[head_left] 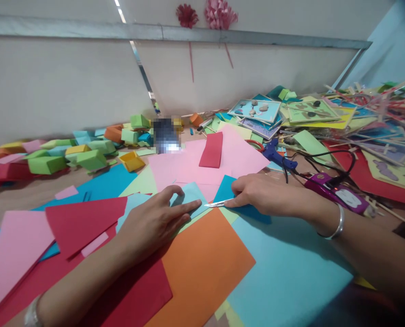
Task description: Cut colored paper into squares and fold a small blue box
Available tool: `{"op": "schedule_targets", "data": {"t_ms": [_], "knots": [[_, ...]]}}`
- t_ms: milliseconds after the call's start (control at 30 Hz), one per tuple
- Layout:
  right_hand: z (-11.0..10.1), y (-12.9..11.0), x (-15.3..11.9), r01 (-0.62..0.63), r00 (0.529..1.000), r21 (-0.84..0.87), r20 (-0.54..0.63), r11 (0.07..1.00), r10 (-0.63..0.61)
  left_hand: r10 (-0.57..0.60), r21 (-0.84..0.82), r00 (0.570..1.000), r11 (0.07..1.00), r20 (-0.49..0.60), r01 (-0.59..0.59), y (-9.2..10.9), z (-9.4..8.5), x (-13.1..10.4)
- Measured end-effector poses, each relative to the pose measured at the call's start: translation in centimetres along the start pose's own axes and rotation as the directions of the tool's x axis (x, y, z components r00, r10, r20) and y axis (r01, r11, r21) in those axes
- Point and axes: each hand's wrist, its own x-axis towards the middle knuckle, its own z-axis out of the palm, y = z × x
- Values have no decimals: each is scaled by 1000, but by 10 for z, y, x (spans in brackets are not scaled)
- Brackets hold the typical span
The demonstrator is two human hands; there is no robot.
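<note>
My right hand is closed around a thin metal blade, its tip pointing left. The blade tip lies by the right edge of a light blue paper piece. My left hand rests on that piece, palm down, with its fingers somewhat bent and apart. A darker blue sheet lies under my right hand. Nearer to me are an orange sheet and a large light blue sheet. Red sheets spread beneath and beside my left forearm.
Folded paper boxes are heaped at the back left. A blue glue gun and a purple device with a black cable lie right. Behind them are framed pictures. A folded red strip sits on pink sheets.
</note>
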Motion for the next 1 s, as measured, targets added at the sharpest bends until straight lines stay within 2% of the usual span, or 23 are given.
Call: {"op": "schedule_targets", "data": {"t_ms": [100,200,300,433,633,733,900,1000], "knots": [[-3,3,-3,33,999,-42,29,999,-32,31,8,997,999,-71,-31,0,1,-1],[-4,7,-7,132,991,-118,39,984,-129,84,16,989,996,-120,-83,0,2,-2],[-3,10,-8,203,979,-169,44,965,-198,110,25,985,994,-134,-108,-1,2,-2],[4,13,-2,218,976,-153,16,964,-218,117,38,983,993,-139,-113,0,3,-1],[18,14,6,363,928,-159,-30,918,-372,130,51,980,991,-150,-123,0,1,0],[16,4,4,354,930,-168,-39,920,-365,132,41,979,991,-153,-127,0,0,0],[6,-12,1,231,973,-115,-2,966,-233,128,39,979,992,-158,-123,-1,3,-2],[5,-7,-1,276,961,-127,35,953,-274,102,40,981,995,-163,-96,-1,5,-3]]}}
